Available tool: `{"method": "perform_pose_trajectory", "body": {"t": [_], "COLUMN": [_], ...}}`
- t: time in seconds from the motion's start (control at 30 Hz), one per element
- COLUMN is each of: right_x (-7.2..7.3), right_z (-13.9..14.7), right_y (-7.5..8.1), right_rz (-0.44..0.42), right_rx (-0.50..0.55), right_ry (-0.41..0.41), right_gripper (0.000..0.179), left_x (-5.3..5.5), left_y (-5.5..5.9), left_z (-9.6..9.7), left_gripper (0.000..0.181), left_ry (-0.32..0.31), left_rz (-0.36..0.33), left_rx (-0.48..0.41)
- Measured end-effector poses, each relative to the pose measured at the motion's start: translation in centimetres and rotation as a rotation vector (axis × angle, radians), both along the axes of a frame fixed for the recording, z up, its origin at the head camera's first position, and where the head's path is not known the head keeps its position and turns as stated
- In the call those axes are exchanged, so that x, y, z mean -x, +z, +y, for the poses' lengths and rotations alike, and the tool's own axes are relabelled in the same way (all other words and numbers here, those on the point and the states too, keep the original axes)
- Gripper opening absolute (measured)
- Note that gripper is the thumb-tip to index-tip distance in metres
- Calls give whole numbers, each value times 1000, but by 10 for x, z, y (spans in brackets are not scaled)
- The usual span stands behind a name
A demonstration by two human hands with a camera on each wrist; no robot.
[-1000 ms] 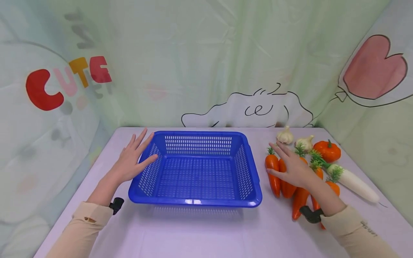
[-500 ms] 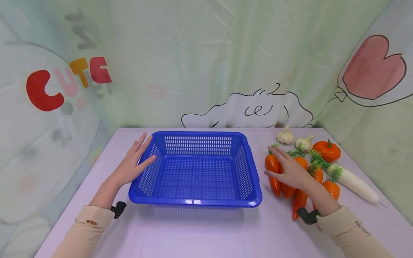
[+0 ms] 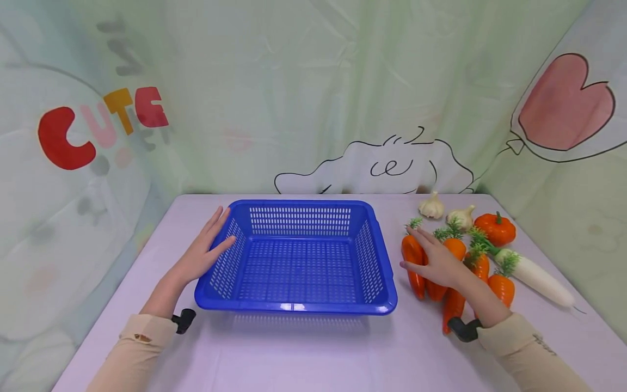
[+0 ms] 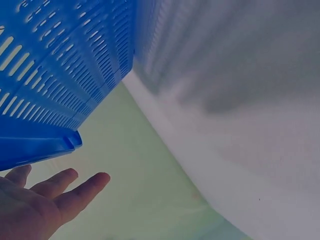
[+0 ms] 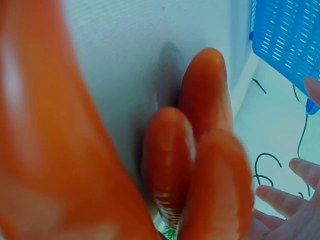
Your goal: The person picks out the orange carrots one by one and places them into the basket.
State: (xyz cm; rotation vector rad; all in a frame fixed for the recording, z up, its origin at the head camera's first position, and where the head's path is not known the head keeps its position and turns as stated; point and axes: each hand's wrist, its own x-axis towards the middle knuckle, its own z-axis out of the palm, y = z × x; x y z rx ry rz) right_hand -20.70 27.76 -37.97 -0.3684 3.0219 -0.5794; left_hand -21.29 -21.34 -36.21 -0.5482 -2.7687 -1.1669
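Note:
A blue perforated plastic basket (image 3: 294, 307) stands in the middle of the table. My left hand (image 3: 198, 256) is at its left rim with fingers extended and the thumb over the edge; whether it touches the rim I cannot tell. On the right, my right hand (image 3: 438, 264) hovers over several orange carrots (image 3: 413, 256) with green tops, fingers spread and nothing gripped. It hides part of the carrots beneath. In the right wrist view, carrots (image 5: 220, 185) lie beside the fingers (image 5: 280, 200). The left wrist view has the basket's slotted side (image 4: 65, 70) above the left fingers (image 4: 82, 195).
Two garlic bulbs (image 3: 431, 207) lie behind the carrots. A small orange pumpkin (image 3: 495, 230) and a white radish (image 3: 541, 280) are further right. The pale table (image 3: 294, 354) ends at a printed curtain (image 3: 274, 109) at the back and sides.
Both hands have come down slightly and a little toward the body. The left hand is lower along the basket's rim, and the right is lower over the carrots. The basket and vegetables stay put.

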Motion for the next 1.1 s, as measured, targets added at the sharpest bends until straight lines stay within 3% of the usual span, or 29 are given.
{"method": "perform_pose_trajectory", "body": {"t": [0.63,1.1], "right_x": [7,12], "right_z": [-13,-15], "right_y": [-7,-11], "right_rz": [-39,-69], "right_rx": [-10,-17], "right_ry": [0,23], "right_gripper": [87,91], "left_x": [1,-2], "left_y": [-12,-20], "left_z": [-3,4], "left_gripper": [69,77], "left_ry": [-1,45], "left_rz": [-78,-115], "left_rx": [-121,-175]}}
